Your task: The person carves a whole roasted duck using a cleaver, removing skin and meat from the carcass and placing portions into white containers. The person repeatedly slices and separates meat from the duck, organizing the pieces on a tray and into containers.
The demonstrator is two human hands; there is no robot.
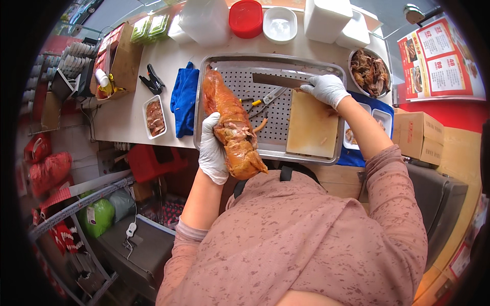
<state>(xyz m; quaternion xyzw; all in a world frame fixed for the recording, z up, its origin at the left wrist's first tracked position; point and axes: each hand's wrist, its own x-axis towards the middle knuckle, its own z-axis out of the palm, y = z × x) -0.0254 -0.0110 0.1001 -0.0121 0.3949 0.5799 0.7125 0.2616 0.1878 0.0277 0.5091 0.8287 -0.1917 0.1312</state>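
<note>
My left hand point(213, 149), in a white disposable glove, grips a long roast poultry carcass point(231, 126) by its side. The glossy brown carcass slants across the left end of the perforated metal tray point(233, 78), its near end past the rim. Torn pale meat shows around its middle. My right hand point(325, 90), also gloved, holds a cleaver point(277, 80) over the tray's far right, the blade pointing left. Below that hand is a yellowed cutting board point(312, 126), lying in the tray. Shears point(273, 96) with yellow parts rest between carcass and board; their handles are partly hidden.
Left of the tray are a blue cloth point(184, 101), a meat-filled plastic box point(155, 118) and a black stapler point(153, 80). A metal bowl of meaty bones point(369, 72) stands far right. White containers point(367, 111) sit beneath my right forearm. A red-lidded tub point(245, 19) is behind.
</note>
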